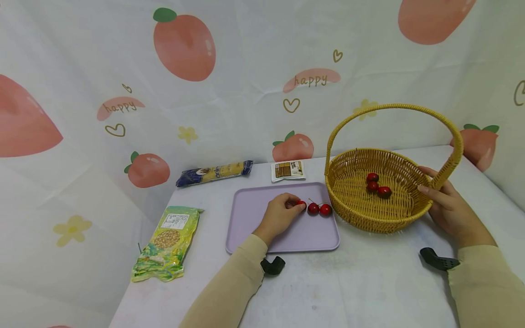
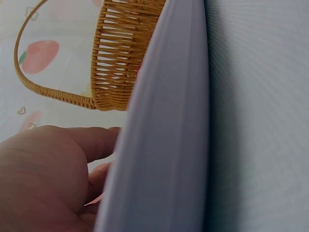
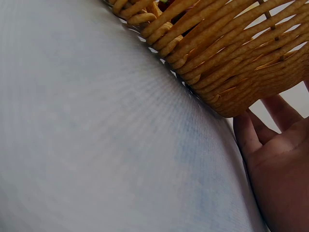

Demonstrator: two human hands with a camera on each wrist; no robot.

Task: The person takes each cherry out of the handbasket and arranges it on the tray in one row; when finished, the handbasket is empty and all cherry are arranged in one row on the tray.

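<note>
On the lilac tray (image 1: 254, 228), my left hand (image 1: 280, 214) pinches a red cherry (image 1: 302, 204) between thumb and fingers. Two darker cherries (image 1: 319, 209) lie just right of it, near the tray's right edge. In the left wrist view the tray's rim hides my fingertips and that cherry. My right hand (image 1: 451, 209) grips the right side of a woven basket (image 1: 371, 218), its thumb over the rim by the handle's foot. Three cherries (image 1: 377, 185) sit together on the basket floor. The right wrist view shows fingers (image 3: 247, 133) against the basket's outer wall.
A green and yellow bag (image 1: 166, 243) lies left of the tray. Behind the tray are a long blue and yellow packet (image 1: 215, 173) and a small white and brown sachet (image 1: 288, 171). The basket's tall handle (image 1: 393, 106) arches above it. A patterned curtain (image 1: 242, 114) hangs behind the table.
</note>
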